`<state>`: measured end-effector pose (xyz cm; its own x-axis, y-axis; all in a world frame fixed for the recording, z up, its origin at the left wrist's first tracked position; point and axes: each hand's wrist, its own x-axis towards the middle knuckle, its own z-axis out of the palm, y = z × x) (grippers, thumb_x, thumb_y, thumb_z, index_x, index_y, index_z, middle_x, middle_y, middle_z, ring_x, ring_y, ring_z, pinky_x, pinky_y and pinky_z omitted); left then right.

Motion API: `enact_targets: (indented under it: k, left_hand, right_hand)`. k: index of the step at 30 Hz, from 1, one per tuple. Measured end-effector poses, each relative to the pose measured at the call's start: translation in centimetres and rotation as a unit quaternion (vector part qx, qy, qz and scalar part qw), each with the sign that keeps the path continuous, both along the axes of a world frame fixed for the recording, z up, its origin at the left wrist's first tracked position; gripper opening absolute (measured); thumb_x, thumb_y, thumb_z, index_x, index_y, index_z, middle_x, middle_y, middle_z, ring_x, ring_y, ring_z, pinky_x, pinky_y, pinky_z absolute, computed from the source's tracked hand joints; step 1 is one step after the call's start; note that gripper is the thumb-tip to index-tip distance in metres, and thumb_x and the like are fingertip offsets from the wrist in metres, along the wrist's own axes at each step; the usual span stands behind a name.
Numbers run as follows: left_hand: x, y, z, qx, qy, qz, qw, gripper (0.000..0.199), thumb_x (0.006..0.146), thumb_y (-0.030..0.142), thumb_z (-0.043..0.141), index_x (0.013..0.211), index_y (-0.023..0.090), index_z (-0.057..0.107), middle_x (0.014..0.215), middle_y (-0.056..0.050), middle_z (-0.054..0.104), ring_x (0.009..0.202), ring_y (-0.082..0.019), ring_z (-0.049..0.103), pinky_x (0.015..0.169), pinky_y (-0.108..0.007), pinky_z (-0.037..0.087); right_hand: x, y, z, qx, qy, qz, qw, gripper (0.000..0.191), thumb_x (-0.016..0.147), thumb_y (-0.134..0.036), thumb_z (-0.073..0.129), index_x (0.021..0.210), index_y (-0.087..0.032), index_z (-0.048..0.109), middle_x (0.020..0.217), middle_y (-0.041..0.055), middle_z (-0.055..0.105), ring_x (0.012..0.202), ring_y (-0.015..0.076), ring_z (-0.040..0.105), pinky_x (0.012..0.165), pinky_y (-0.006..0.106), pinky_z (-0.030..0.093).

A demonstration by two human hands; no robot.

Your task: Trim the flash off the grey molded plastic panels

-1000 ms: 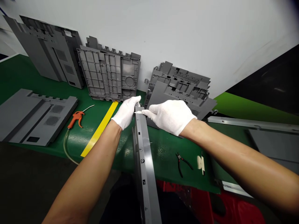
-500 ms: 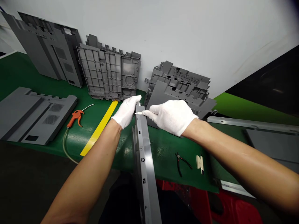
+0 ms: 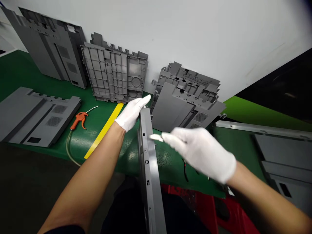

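Note:
A grey plastic panel (image 3: pixel 151 162) stands on its edge in front of me, its long narrow side with several small cut-outs facing up. My left hand (image 3: pixel 131 113), in a white glove, is closed on the panel's far end. My right hand (image 3: pixel 201 152), gloved too and a little blurred, grips a small pale pointed blade (image 3: pixel 156 137). The blade's tip is close to the panel's right edge; whether it touches I cannot tell. The handle is hidden in the fingers.
Several grey panels (image 3: pixel 114 71) lean against the white wall. Another panel (image 3: pixel 41 117) lies left on the green table beside an orange air blow gun (image 3: pixel 79 119) and yellow tape (image 3: pixel 103 131). Black-handled pliers (image 3: pixel 185 171) lie partly behind my right hand. A red stool (image 3: pixel 204 208) is below.
My right hand has drawn the blade from the panel's far end toward me and to the right. My left hand stays on the far end.

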<state>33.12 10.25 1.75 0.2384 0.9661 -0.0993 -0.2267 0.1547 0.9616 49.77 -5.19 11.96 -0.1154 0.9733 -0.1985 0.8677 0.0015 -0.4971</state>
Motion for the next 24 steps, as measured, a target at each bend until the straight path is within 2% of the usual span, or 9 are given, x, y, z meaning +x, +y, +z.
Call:
enact_targets:
  k: [4,6,8,11,16,24]
  left_hand:
    - [0.1,-0.3,0.2,0.025,-0.014,-0.051,0.998,0.037,0.072,0.03,0.078,0.063,0.02,0.043,0.062,0.004,0.042,0.058,-0.011,0.043,0.058,-0.028,0.038]
    - [0.4,-0.3,0.0,0.046,-0.018,-0.05,0.998,0.033,0.072,0.023,0.073,0.062,0.02,0.042,0.063,0.004,0.041,0.058,-0.011,0.042,0.059,-0.027,0.039]
    - [0.7,-0.2,-0.2,0.066,-0.012,-0.044,0.997,0.029,0.072,0.021,0.069,0.062,0.02,0.042,0.064,0.004,0.041,0.059,-0.01,0.042,0.06,-0.026,0.04]
    - [1.0,-0.1,-0.6,0.096,-0.006,-0.038,0.995,0.026,0.073,0.018,0.065,0.06,0.02,0.042,0.066,0.004,0.042,0.061,-0.01,0.042,0.062,-0.026,0.041]
    - [1.2,-0.1,-0.7,0.125,0.02,-0.021,0.992,0.029,0.074,0.017,0.061,0.057,0.02,0.038,0.066,0.003,0.039,0.063,-0.011,0.042,0.066,-0.027,0.042]
    - [1.2,0.2,-0.7,0.103,0.049,-0.03,0.993,0.023,0.074,0.02,0.06,0.06,0.021,0.042,0.066,0.001,0.042,0.071,-0.015,0.048,0.07,-0.03,0.044]
  right_hand:
    - [-1.0,-8.0,-0.9,-0.015,-0.041,0.038,0.998,0.055,0.095,-0.062,0.044,0.056,-0.023,0.044,0.049,-0.0004,0.048,0.042,0.0123,0.033,0.047,0.032,0.02]
    - [-1.5,-10.7,-1.4,0.013,-0.083,0.063,0.994,0.053,0.096,-0.057,0.045,0.056,-0.023,0.045,0.048,-0.0003,0.05,0.038,0.0114,0.032,0.046,0.033,0.017]
    - [-1.8,-12.4,-1.8,0.048,-0.12,0.078,0.989,0.05,0.099,-0.053,0.044,0.058,-0.023,0.048,0.048,-0.0011,0.051,0.037,0.0112,0.036,0.045,0.032,0.018]
    - [-1.9,-13.4,-1.7,0.084,-0.164,0.094,0.978,0.048,0.101,-0.048,0.041,0.06,-0.024,0.049,0.048,-0.0026,0.051,0.037,0.0118,0.043,0.045,0.032,0.021]
    - [-1.9,-13.9,-1.2,0.094,-0.209,0.128,0.965,0.044,0.102,-0.043,0.041,0.063,-0.025,0.05,0.047,-0.003,0.051,0.037,0.0131,0.047,0.044,0.033,0.023]
    - [-1.9,-14.1,-0.5,0.106,-0.241,0.163,0.951,0.036,0.1,-0.04,0.048,0.067,-0.025,0.052,0.047,-0.0038,0.051,0.035,0.013,0.045,0.043,0.034,0.021]
